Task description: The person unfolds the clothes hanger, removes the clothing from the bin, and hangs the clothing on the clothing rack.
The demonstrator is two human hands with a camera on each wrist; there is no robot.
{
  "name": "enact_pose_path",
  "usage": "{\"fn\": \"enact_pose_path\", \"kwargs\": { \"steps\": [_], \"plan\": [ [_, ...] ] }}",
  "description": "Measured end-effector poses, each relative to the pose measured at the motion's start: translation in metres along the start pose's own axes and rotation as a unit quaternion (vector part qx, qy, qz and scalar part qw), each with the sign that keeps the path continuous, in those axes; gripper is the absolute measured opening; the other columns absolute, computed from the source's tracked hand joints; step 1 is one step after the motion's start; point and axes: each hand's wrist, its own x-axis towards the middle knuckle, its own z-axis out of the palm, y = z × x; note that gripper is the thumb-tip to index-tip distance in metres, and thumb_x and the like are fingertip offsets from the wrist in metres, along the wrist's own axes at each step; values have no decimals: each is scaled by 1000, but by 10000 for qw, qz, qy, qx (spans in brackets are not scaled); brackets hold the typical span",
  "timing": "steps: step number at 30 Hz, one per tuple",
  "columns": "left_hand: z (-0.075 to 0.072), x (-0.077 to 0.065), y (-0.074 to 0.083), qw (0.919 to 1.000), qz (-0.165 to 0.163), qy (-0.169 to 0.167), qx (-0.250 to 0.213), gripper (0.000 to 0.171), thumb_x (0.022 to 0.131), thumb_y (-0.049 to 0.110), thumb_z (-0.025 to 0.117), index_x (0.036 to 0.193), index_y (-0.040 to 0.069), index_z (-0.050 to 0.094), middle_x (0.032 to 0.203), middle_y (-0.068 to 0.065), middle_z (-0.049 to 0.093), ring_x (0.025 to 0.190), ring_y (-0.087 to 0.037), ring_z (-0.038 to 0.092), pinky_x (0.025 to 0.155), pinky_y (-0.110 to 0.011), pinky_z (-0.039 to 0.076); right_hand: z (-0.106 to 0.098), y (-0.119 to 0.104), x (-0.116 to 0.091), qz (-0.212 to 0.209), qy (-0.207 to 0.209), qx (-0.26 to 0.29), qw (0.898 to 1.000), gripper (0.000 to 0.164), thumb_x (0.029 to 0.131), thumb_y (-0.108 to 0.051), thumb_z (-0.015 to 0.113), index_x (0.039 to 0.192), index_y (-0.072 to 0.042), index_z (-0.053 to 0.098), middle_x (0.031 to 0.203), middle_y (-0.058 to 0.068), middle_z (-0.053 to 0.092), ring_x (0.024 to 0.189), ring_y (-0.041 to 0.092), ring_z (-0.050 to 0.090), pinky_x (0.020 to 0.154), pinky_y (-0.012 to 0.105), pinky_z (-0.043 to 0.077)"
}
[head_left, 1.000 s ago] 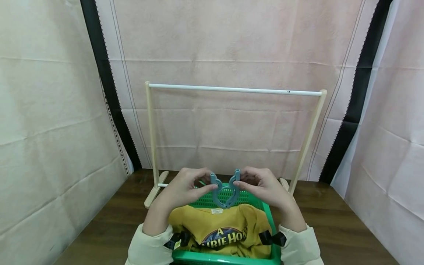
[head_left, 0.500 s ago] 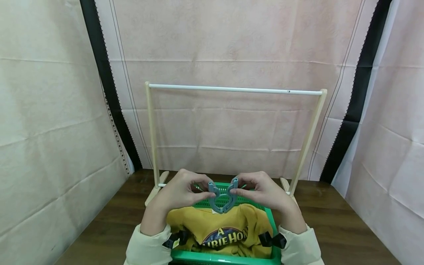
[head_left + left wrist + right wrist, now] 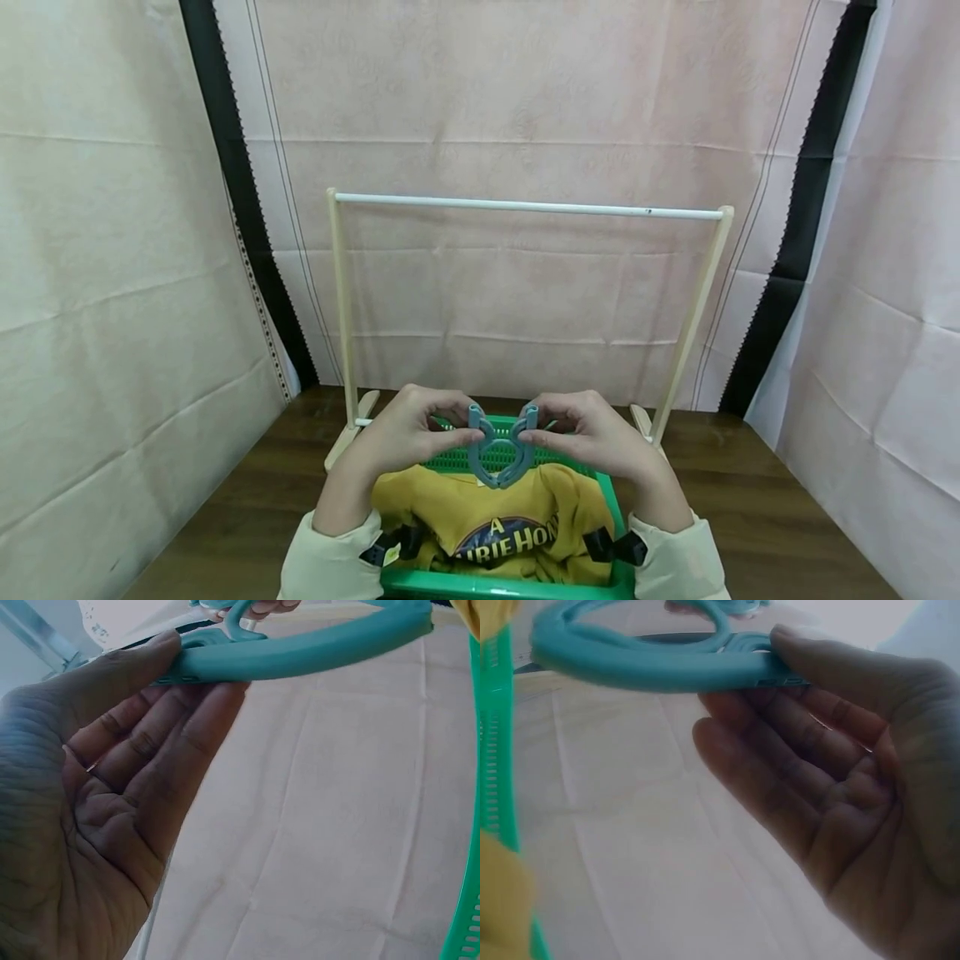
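Observation:
A large blue-green plastic clothes peg (image 3: 497, 480) is held up above the basket, its curved end pointing down. My left hand (image 3: 420, 427) pinches its left arm between thumb and fingertips, while my right hand (image 3: 583, 429) pinches the right arm the same way. In the left wrist view the peg (image 3: 300, 656) lies under the thumb, with fingers beneath it. The right wrist view shows the peg (image 3: 660, 671) gripped likewise, a looped part inside it. Below lies a yellow sweatshirt (image 3: 420, 504) with printed lettering, bunched in the green basket (image 3: 510, 587).
Behind the basket stands a rack with a white horizontal bar (image 3: 525, 206) on two cream uprights (image 3: 341, 308). The brown wooden table (image 3: 757, 500) carries both. Pale cloth walls (image 3: 112, 250) enclose the sides and back.
Over the last second both hands have lowered the clothes peg slightly toward me and a little left. Both hands keep hold of it, and the sweatshirt stays in the basket.

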Motion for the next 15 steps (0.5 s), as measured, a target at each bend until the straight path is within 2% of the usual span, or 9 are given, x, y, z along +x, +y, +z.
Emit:
{"fn": "enact_pose_path", "kwargs": {
  "steps": [4, 11, 15],
  "plan": [
    [1, 1, 1, 9999, -151, -71, 17, 10, 93, 21, 75, 102, 17, 73, 90, 7, 74, 84, -9, 71, 69, -32, 59, 0, 0, 0, 20, -71, 20, 10000, 7, 96, -14, 70, 101, -19, 70, 90, -1, 72, 75, 15, 70, 63, 34, 59],
    [1, 5, 5, 9995, -88, -80, 294, 10, 93, 19, 75, 103, 18, 72, 89, 9, 73, 83, -6, 69, 70, -31, 59, -2, 1, 2, 26, -57, -286, 9996, 7, 95, -16, 72, 101, -21, 70, 88, -5, 72, 75, 16, 70, 62, 33, 58],
    [4, 4, 4, 9996, -90, -117, 230, 10, 93, 19, 75, 102, 18, 72, 89, 9, 72, 82, -7, 69, 67, -29, 59, 1, 1, 1, -69, -25, -343, 9994, 9, 94, -14, 73, 102, -19, 70, 87, -5, 72, 78, 14, 70, 62, 31, 59]
  ]
}}
